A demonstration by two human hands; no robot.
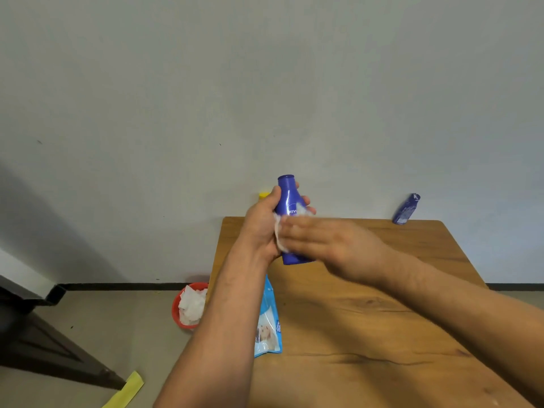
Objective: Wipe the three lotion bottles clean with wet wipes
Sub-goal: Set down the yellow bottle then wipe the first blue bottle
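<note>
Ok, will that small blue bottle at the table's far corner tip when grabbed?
Probably: the small blue bottle looks narrow and tall, so a nudge may topple it. It stands near the table edge, so it could fall off.

One wide-angle camera, worn on the person's head, looks forward and down across the brown wooden tabletop (382, 319) toward the pale grey wall (265, 83) beyond its far edge. It sits close; the blue plastic lotion bottle (290, 195) above the tabletop is near mid-frame.
</note>
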